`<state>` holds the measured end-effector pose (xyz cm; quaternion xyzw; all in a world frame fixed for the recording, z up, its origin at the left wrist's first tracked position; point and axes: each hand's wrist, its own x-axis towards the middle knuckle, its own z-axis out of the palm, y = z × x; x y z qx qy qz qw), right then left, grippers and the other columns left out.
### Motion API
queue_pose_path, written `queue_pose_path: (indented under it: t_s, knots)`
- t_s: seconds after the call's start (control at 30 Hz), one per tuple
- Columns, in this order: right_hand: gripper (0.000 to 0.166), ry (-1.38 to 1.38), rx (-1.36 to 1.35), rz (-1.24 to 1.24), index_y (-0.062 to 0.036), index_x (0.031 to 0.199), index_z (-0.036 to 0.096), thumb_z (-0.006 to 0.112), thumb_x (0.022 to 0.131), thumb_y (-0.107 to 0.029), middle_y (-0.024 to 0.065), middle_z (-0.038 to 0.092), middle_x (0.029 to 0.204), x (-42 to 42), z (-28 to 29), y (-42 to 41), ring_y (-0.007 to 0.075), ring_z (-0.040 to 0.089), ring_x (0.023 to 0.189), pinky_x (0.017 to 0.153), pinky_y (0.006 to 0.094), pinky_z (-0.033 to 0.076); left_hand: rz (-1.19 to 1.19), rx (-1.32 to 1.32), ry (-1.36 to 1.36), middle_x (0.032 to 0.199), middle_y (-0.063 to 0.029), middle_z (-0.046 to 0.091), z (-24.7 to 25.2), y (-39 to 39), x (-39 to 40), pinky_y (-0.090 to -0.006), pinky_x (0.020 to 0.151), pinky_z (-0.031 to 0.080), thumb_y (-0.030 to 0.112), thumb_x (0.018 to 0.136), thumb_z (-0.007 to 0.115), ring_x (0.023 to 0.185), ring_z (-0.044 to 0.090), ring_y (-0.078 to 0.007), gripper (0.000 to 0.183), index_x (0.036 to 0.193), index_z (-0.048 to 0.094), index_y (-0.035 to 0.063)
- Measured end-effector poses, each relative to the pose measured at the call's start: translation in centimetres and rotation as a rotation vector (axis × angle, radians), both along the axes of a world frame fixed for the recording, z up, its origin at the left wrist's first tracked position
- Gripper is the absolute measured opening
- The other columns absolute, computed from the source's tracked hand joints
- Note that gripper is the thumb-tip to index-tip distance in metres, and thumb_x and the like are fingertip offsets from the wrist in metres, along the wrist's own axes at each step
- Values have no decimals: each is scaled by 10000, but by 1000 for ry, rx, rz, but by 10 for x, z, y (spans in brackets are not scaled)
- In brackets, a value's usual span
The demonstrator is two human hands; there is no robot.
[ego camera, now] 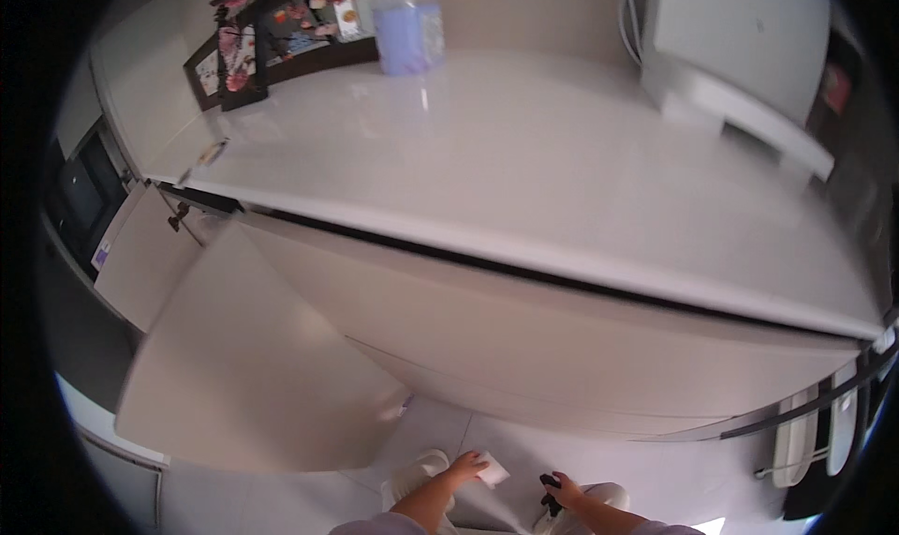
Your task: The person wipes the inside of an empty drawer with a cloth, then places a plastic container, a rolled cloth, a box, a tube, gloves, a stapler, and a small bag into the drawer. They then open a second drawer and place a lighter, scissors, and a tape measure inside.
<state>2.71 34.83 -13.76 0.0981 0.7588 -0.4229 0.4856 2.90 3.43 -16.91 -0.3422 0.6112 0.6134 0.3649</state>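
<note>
Low in the view, my left hand (465,467) grips a small white item (494,471), perhaps a folded cloth or wipe. My right hand (564,491) is closed around a black object (549,494); its shape resembles a trigger spray head, though it is too small to be sure. Both hands are over the grey tiled floor, near my legs and apart from each other. In front of them rise the pale cabinet fronts (534,345) under a white countertop (491,162). One cabinet door (267,366) stands swung out on the left, to the left of my left hand.
A plastic container with a blue-purple lower part (409,36) stands at the back of the counter, beside dark frames with pink flowers (239,50). A white appliance (737,43) with a cable occupies the right. Another open door (151,254) is farther left. White items (797,436) stand low right.
</note>
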Motion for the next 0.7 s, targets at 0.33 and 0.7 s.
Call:
queue_pose_path:
  t_s: [0.33,0.7]
  knots:
    - [619,201,9,34,-26,1325,279,624,841,-198,181,604,1024,-26,291,9,249,616,847,733,368,500,371,185,181,1159,-116,528,323,-8,29,-403,831,524,248,841,659,1037,556,-233,574,1273,370,6]
    - [655,1107,-15,-115,-11,1359,265,568,783,57,206,349,1344,-92,533,-84,367,402,1204,1012,397,340,666,-34,924,966,-53,556,643,-67,-105,-263,666,501,207,882,593,816,550,-110,332,1113,475,-1]
